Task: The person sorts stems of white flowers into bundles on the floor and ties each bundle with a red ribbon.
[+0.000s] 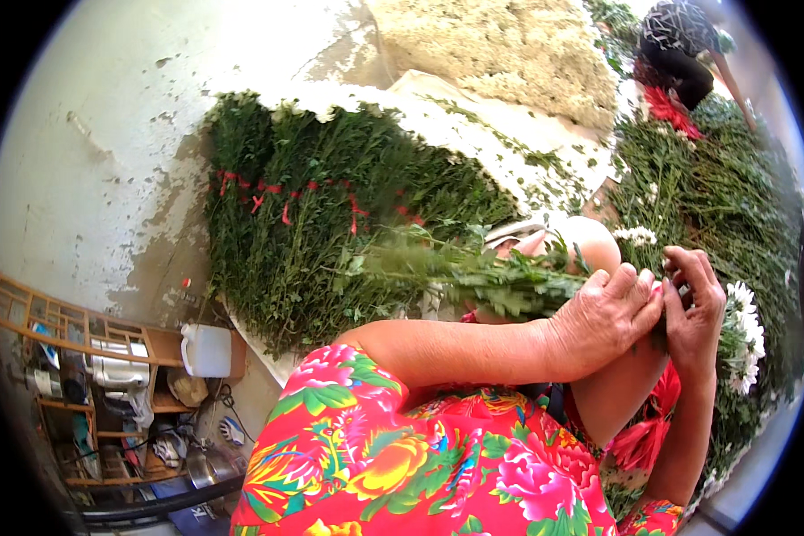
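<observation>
My left hand (609, 308) is closed round a bunch of leafy green flower stems (509, 281), which stretch leftward across my lap and look blurred. Close beside it, my right hand (695, 304) has bent fingers, with thumb and fingertips drawn together near the bunch's right end. A small bit of red shows between the hands; what the right fingertips pinch is too small to make out. White daisy-like flowers (743, 339) show just past the right hand, and a smaller white cluster (634, 236) lies above the hands.
Bundles of green stems with red ties (281, 201) stand against the peeling wall at left. More cut stems (715, 196) cover the right side. Red strips (643, 433) lie by my leg. A person (683, 49) bends at far right. A shelf holds a white jug (207, 350).
</observation>
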The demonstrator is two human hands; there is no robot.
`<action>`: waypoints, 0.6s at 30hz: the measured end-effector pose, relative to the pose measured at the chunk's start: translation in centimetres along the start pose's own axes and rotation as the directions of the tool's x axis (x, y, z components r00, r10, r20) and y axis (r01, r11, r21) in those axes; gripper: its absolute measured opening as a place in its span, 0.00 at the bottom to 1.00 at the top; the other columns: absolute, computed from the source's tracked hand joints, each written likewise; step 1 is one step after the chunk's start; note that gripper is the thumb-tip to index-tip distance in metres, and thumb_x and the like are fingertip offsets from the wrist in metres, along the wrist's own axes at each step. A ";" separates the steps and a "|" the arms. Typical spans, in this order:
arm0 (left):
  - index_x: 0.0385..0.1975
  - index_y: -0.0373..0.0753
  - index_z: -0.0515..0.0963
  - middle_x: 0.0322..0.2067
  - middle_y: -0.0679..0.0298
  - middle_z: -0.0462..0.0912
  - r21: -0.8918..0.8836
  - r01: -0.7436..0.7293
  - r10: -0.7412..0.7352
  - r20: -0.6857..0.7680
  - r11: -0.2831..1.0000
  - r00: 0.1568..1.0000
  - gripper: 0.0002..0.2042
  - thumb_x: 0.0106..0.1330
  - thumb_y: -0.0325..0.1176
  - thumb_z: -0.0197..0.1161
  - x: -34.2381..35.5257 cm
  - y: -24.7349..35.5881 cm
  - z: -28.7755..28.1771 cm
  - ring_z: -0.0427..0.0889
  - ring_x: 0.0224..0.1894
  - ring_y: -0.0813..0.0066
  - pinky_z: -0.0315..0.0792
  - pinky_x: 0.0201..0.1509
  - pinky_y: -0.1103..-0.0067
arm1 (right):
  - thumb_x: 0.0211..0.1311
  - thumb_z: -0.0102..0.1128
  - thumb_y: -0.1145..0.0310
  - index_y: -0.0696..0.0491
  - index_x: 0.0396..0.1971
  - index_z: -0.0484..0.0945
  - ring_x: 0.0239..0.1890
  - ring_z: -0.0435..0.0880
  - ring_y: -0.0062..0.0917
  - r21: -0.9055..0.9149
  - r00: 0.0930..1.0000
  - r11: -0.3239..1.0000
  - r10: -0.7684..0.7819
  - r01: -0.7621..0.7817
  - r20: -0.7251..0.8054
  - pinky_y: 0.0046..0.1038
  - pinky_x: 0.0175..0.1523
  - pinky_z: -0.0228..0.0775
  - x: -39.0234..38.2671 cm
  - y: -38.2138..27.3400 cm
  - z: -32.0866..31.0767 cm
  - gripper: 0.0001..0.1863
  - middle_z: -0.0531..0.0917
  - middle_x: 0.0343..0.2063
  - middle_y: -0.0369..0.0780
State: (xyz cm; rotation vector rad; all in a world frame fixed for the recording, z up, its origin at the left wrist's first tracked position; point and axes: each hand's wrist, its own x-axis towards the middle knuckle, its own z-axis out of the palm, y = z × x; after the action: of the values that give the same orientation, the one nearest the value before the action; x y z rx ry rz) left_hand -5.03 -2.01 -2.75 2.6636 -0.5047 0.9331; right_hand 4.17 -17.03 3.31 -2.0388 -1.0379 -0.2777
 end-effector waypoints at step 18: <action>0.65 0.38 0.74 0.54 0.52 0.84 0.472 0.759 -0.499 -0.572 0.449 0.651 0.22 0.71 0.27 0.63 -20.6 -23.7 -35.1 0.85 0.54 0.56 0.78 0.57 0.67 | 0.69 0.60 0.79 0.60 0.43 0.81 0.41 0.79 0.18 0.247 0.853 0.817 0.481 -0.520 0.206 0.23 0.50 0.71 -2.4 9.7 -1.7 0.06 0.82 0.36 0.34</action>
State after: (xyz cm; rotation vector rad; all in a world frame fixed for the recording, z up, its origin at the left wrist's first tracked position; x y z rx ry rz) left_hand -29.56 36.89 7.24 2.7096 1.1320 1.4591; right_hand 10.22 -22.82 -2.29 -1.9860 -0.5354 0.2832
